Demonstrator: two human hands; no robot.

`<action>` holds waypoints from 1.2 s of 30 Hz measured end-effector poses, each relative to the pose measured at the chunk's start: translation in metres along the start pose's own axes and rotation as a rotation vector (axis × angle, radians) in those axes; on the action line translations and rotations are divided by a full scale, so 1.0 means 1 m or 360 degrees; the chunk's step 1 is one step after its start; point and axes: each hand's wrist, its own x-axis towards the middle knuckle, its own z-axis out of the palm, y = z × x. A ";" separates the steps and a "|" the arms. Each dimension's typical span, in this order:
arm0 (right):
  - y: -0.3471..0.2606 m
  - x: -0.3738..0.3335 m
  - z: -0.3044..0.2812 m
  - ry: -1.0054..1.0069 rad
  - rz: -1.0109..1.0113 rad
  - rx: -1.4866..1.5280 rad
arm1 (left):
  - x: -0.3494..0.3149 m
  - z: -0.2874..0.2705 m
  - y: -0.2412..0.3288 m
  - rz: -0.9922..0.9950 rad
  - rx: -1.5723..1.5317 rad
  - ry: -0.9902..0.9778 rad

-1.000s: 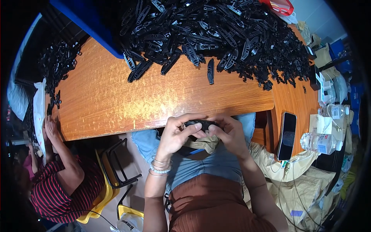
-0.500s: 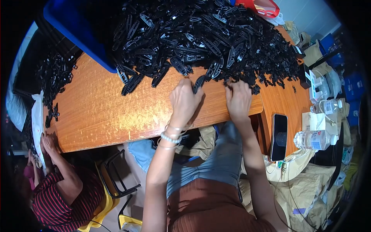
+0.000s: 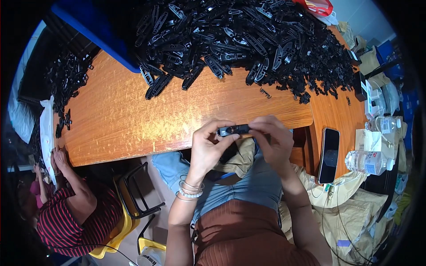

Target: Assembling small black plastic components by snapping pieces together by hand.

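Just above the table's front edge, a long black plastic part [image 3: 234, 130] lies level between my hands. My left hand [image 3: 205, 148] is closed on its left end, with thumb below and fingers above. At the other end my right hand [image 3: 276, 141] pinches with thumb and fingertips. Whether a smaller piece is also between those fingertips is hidden. Beyond my hands spreads a heap of similar long black parts [image 3: 213, 42]. It runs on the right into a heap of small black pieces [image 3: 317, 66]. One small black piece [image 3: 265, 93] lies apart on the wood.
The wooden table [image 3: 128, 115] has a blue bin [image 3: 97, 35] at its far left. To the right are a phone [image 3: 329, 155], a clear plastic bottle [image 3: 367, 162] and a black box [image 3: 360, 85]. A co-worker in a striped shirt [image 3: 80, 221] sits at the left.
Both hands have drawn back from the heaps toward me and come together. The long part, earlier upright in my left hand, now lies crosswise with my right fingers at its end.
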 end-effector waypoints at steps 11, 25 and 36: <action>-0.013 -0.005 0.012 0.0075 0.0282 0.0211 | -0.018 0.022 0.011 -0.0069 -0.1066 0.0132; -0.018 -0.008 0.000 -0.0246 -0.0218 -0.0351 | -0.024 0.005 0.005 -0.0133 -0.0645 -0.0073; -0.001 -0.022 -0.001 -0.0508 0.1078 0.0754 | -0.010 -0.014 0.000 -0.0233 -0.0433 -0.0293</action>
